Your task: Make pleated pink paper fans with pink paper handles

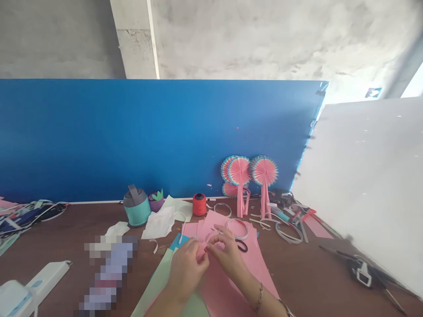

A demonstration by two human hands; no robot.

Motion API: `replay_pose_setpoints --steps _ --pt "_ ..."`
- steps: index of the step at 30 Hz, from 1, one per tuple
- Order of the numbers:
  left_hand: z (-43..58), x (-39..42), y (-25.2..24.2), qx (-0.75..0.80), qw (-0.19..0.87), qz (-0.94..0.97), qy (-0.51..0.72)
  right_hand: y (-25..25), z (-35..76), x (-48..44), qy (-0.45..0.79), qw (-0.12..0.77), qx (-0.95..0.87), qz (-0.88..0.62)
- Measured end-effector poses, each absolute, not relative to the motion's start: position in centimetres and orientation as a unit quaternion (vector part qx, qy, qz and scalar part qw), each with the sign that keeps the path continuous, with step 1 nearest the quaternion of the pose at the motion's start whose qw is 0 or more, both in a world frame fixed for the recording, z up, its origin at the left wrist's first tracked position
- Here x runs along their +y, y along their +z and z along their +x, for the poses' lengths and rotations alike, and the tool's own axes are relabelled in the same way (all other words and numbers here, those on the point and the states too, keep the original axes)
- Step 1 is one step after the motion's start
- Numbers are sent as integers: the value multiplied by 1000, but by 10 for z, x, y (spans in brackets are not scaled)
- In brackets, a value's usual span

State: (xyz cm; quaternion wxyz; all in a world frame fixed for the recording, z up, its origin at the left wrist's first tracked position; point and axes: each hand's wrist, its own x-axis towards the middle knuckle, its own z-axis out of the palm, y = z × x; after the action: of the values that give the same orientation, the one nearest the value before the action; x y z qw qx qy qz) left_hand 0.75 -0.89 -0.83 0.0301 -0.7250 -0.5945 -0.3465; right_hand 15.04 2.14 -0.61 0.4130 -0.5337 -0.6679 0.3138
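My left hand (187,266) is closed on a small piece of pink paper (201,250), over the middle of the work pile. From the other side, my right hand (225,252) pinches the same paper between thumb and fingers. A tiny red spot shows at the fingertips; I cannot tell what it is. Beneath both hands lie pink paper sheets (244,275), with pale green sheets (161,281) sticking out at the left. A pale tape ring (237,228) and a black loop (242,245), perhaps a scissors handle, lie just beyond my right hand.
Pink pleated paper fans (239,171) lean against the blue partition (148,141). A red thread spool (199,205), a teal container (137,209) and a purple pot (156,202) stand at the back. Right are coiled strips (289,233) and a glue gun (363,274); left is a power strip (49,281).
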Motion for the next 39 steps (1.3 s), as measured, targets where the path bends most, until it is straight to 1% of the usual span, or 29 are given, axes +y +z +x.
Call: replay_pose_setpoints --steps 4,9,17,25,30,35,39 --pt "8 -9 -11 -575 54 -723 -379 -4 149 18 274 424 -683 -527" --pt "10 -9 -15 -557 84 -721 -402 -7 147 17 271 435 -683 -521" --pt "12 -9 -15 -555 83 -714 -418 -6 144 12 252 437 -695 -512" --pt "11 -9 -14 -558 91 -712 -416 -3 146 12 282 448 -676 -514" --pt "12 -9 -13 -549 104 -715 -419 -1 147 12 259 441 -685 -519" --pt "13 -10 -13 -561 105 -720 -395 -1 146 11 225 423 -713 -512" --pt "12 -9 -14 -571 88 -716 -392 -2 148 13 245 428 -714 -497"
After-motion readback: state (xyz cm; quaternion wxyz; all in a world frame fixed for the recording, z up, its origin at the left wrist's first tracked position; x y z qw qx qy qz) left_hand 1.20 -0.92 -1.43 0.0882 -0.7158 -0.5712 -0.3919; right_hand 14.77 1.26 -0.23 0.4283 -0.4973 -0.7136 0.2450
